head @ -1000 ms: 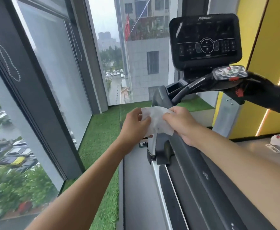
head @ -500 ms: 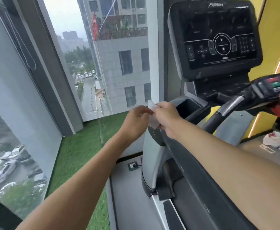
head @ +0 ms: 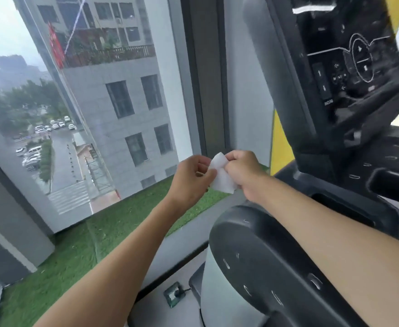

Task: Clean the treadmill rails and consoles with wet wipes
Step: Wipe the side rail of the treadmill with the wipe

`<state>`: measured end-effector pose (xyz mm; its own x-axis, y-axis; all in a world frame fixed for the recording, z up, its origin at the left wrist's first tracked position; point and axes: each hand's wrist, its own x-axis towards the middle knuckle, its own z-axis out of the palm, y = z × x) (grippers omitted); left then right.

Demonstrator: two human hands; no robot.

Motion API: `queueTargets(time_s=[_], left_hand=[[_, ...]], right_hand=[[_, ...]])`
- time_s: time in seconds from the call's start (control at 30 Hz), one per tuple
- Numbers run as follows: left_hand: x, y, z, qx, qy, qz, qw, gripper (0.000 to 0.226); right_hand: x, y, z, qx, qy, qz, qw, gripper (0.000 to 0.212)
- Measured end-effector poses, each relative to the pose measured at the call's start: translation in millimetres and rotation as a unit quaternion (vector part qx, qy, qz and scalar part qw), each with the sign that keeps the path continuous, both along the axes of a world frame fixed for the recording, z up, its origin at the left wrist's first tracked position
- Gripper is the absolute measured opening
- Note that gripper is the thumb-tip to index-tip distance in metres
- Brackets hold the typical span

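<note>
While the left hand (head: 192, 178) pinches the wet wipe (head: 220, 175), the right hand (head: 243, 173) grips it, fingers curled.

Console (head: 335, 74): top cropped by the frame edge, button markings smeared and unreadable. Wet wipe (head: 220, 177): edges hidden behind fingers of left hand (head: 191, 178) and right hand (head: 243, 171). Floor fitting (head: 174, 294): too small to identify.
</note>
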<state>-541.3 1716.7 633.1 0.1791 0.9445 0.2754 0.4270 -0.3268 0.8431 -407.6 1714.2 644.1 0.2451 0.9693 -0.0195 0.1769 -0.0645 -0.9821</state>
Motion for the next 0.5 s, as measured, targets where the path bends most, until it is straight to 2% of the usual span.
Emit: queueTargets(time_s=[0.13, 0.27, 0.5], left_hand=[[7.5, 85.7, -15.2, 0.034, 0.002, -0.097, 0.995, 0.003], [23.4, 135.9, -22.8, 0.044, -0.017, -0.202, 0.978, 0.009], [56.2, 140.3, -24.7, 0.021, -0.057, -0.411, 0.910, 0.012]], right_hand=[[-2.7, 58.5, -14.2, 0.013, -0.036, -0.110, 0.993, 0.015], [-6.9, 77.0, -11.5, 0.021, -0.038, -0.253, 0.966, 0.018], [-16.2, 31.9, -27.1, 0.016, -0.115, -0.357, 0.927, 0.013]])
